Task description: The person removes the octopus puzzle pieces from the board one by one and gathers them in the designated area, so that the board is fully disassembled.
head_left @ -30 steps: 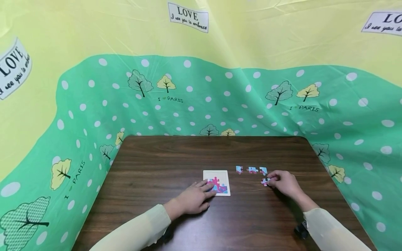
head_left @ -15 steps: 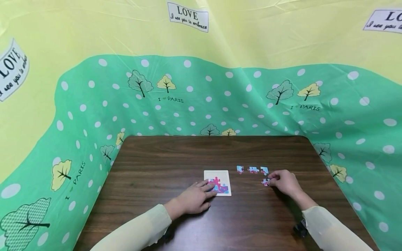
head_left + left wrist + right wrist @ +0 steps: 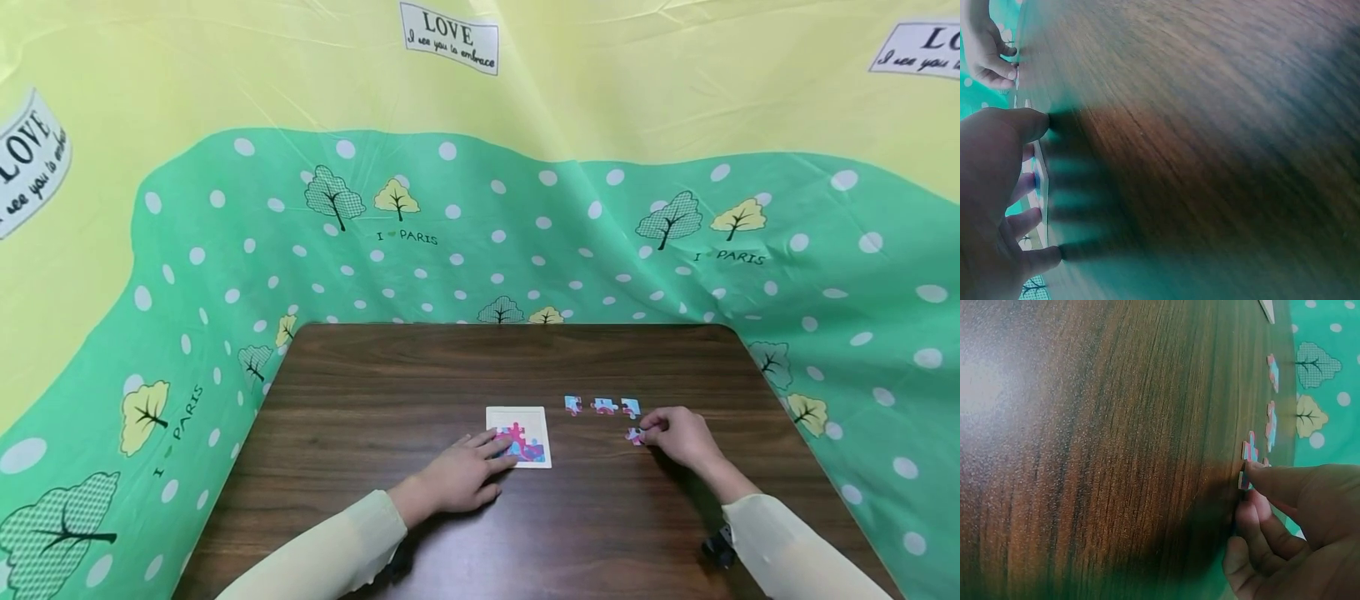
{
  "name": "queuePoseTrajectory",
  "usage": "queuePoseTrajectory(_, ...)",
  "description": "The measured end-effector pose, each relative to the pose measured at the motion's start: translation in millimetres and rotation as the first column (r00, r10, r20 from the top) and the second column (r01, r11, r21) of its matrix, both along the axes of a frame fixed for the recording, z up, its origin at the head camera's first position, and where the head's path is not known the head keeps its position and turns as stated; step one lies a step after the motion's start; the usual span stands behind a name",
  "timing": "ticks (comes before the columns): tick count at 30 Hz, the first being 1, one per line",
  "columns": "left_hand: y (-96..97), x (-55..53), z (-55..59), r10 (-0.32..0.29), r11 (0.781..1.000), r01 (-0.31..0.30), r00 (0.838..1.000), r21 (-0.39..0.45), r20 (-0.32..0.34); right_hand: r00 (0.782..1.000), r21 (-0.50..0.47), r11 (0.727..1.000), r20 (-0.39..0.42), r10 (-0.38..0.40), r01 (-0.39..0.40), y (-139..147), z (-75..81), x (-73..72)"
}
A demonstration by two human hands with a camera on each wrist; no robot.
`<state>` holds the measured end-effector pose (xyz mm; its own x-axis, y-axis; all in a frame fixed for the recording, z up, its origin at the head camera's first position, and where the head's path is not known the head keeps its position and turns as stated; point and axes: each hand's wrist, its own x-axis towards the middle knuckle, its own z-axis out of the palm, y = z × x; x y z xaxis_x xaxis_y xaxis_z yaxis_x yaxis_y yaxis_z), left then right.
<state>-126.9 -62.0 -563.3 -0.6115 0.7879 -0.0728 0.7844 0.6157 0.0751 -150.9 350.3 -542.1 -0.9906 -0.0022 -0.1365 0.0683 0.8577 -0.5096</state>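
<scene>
A square, pale-framed puzzle board (image 3: 528, 416) lies mid-table, partly filled with pink and blue pieces (image 3: 531, 451). My left hand (image 3: 461, 477) rests with spread fingers over the board's left side and lower edge, covering part of the picture. To the right of the board, my right hand (image 3: 681, 436) pinches a small pink and blue jigsaw piece (image 3: 634, 436) between thumb and fingers. In the right wrist view this jigsaw piece (image 3: 1250, 449) is low at the tabletop, partly hidden behind the thumb.
Three loose jigsaw pieces lie in a row just beyond the right hand: a left one (image 3: 573, 405), a middle one (image 3: 603, 406) and a right one (image 3: 631, 407). The dark wooden table (image 3: 375, 375) ends at a green and yellow printed cloth (image 3: 465, 217).
The pinched jigsaw piece has shifted very slightly to the right at the fingertips. Both hands otherwise stay in place.
</scene>
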Motion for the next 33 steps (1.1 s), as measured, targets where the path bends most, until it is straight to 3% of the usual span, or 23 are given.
queuePoseTrajectory(18,-2.1,-1.7,-0.3,-0.040,0.999,0.039,0.997,-0.003,-0.071,1.000,0.040,0.999,-0.018,0.000,0.001,-8.1,1.8,3.8)
queuePoseTrajectory(25,-5.6,0.2,-0.2,-0.027,1.000,0.027,0.997,-0.002,-0.075,0.998,0.062,0.997,-0.034,0.044,-0.042,-20.6,10.8,-2.3)
queuePoseTrajectory(33,-12.5,-0.3,-0.6,-0.003,1.000,0.002,0.998,-0.023,-0.056,0.988,0.018,0.990,-0.068,0.138,-0.137,-53.2,19.4,-15.5)
